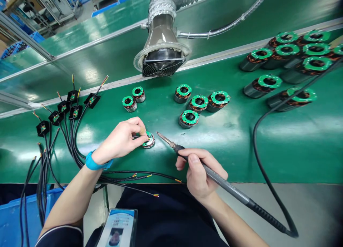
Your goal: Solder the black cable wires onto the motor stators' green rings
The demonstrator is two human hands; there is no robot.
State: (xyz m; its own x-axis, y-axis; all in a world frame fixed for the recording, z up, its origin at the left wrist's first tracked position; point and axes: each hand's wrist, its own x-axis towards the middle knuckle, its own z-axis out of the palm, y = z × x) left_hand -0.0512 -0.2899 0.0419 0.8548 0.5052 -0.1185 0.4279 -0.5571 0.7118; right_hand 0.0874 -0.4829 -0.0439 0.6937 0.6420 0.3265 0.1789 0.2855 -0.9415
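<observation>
My right hand (205,173) is wrapped round the handle of a soldering iron (227,191). The iron's bare tip points left, a little apart from a small motor stator (151,142) topped with a green ring-shaped circuit board. Over that board my left hand (124,136) is closed in a pinch, with thumb and forefinger at its left edge. A thin dark wire shows between those fingers; its end at the board is partly covered by the fingertips. A blue band circles my left wrist.
Several stators (198,102) with green boards stand beyond my hands, and taller ones (264,83) at the right. Black cables (76,139) with small black housings lie left. A fan hood (163,57) hangs at the back. The iron's cord (257,139) loops on the right.
</observation>
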